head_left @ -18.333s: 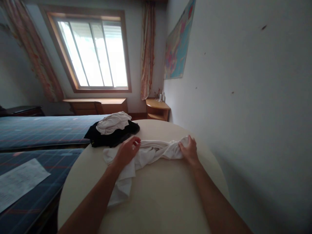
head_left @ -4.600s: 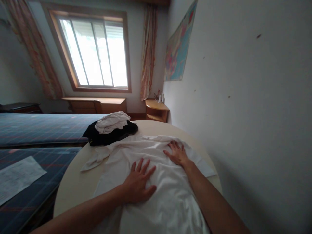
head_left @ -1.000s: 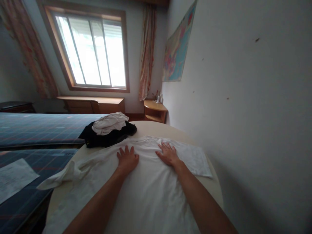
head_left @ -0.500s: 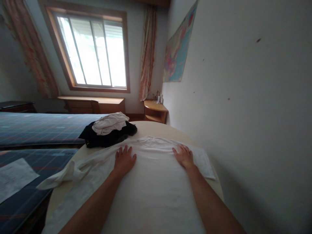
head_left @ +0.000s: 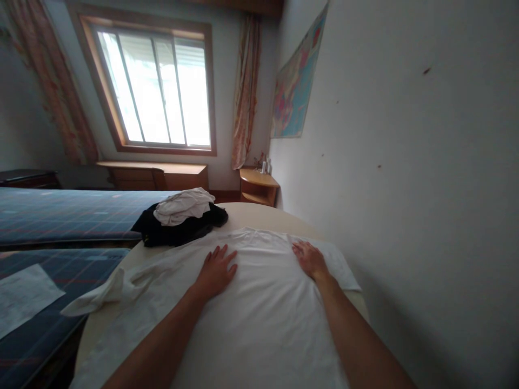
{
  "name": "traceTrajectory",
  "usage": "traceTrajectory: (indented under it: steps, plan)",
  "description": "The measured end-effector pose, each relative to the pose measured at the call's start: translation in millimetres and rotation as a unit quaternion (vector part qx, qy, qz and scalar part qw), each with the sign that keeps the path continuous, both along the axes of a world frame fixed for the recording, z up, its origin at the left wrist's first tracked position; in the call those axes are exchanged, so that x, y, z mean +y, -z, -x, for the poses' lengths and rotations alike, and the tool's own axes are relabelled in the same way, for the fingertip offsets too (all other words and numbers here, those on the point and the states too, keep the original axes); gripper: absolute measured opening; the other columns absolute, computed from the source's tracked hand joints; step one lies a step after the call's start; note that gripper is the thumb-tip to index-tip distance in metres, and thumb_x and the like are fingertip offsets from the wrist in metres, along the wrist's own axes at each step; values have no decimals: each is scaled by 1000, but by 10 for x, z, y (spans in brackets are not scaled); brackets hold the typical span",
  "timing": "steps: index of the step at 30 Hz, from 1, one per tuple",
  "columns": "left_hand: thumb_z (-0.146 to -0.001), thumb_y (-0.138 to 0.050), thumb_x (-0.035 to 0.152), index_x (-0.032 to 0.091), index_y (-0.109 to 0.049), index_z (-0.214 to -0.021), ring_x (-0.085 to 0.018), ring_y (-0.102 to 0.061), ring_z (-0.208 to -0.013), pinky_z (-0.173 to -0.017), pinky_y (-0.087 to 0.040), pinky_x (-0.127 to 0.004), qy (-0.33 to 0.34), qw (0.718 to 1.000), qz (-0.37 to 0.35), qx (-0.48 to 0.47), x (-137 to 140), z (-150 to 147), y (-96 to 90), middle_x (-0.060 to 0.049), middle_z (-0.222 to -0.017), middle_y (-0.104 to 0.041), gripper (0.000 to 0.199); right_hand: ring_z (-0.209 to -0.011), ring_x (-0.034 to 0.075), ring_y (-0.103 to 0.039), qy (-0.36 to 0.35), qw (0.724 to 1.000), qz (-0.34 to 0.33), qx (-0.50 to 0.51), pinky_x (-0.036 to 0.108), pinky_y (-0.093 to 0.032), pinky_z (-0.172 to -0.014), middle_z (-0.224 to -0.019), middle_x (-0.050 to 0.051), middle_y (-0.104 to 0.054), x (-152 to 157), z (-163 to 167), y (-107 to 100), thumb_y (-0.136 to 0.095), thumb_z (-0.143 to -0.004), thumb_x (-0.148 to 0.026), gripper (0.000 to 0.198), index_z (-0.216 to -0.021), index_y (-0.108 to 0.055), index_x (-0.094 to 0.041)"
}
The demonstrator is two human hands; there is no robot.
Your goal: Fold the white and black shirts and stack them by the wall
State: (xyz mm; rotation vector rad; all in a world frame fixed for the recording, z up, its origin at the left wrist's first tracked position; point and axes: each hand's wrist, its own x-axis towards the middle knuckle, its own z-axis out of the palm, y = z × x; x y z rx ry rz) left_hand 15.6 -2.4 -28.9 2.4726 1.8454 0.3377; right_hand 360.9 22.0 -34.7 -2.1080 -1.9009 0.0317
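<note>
A white T-shirt (head_left: 251, 313) lies spread over a round cream table (head_left: 259, 210), its collar end away from me and faint creases running across its middle. My left hand (head_left: 217, 273) rests on the upper left of the shirt with its palm down and fingers apart. On the upper right, near the shoulder, my right hand (head_left: 311, 259) has its fingers drawn together against the cloth, seemingly pinching it; the fingertips are partly hidden. The left sleeve lies crumpled toward the table's left edge, while the right sleeve lies flatter beyond my right hand.
Black clothing (head_left: 174, 229) with a crumpled pale garment (head_left: 184, 206) on top sits at the table's far left. Two plaid mattresses (head_left: 81, 210) lie to the left, the nearer with a paper sheet (head_left: 28, 297). A wall (head_left: 425, 189) runs close along the right.
My left hand has slid right and slightly inward over the shirt. My right hand has shifted slightly right, its fingers drawing together. More creases show across the cloth, and the right sleeve has moved a little.
</note>
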Motion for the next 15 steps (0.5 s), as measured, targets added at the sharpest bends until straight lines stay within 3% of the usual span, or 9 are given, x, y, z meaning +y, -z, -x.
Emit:
traceTrajectory:
  steps: [6, 10, 15]
  plan:
    - [-94, -41, 49, 32, -42, -147, -34, -23, -147, -117, -20, -50, -8, 1000, 14, 0, -38, -76, 11, -7, -160, -29, 55, -140, 38, -32, 178, 984, 5, -19, 55, -24, -109, -154, 16, -36, -103, -28, -2, -32, -94, -60, 63, -144, -48, -27]
    - [-95, -40, 48, 30, -41, -148, -33, -22, -147, -117, -19, -49, -10, 1000, 18, 4, -40, -83, 4, -9, -160, -28, 56, -138, 38, -33, 185, 982, 19, -17, 56, -24, -108, -152, 17, -38, -104, -52, -6, -31, -93, -61, 65, -145, -47, -25]
    - [-95, -40, 47, 30, -42, -147, -33, -23, -147, -117, -20, -49, -14, 1000, 18, 8, -57, -94, -6, -8, -160, -28, 55, -139, 36, -33, 167, 986, 20, -16, 60, -23, -110, -151, 15, -42, -106, -48, -16, -31, -95, -50, 60, -141, -51, -17]
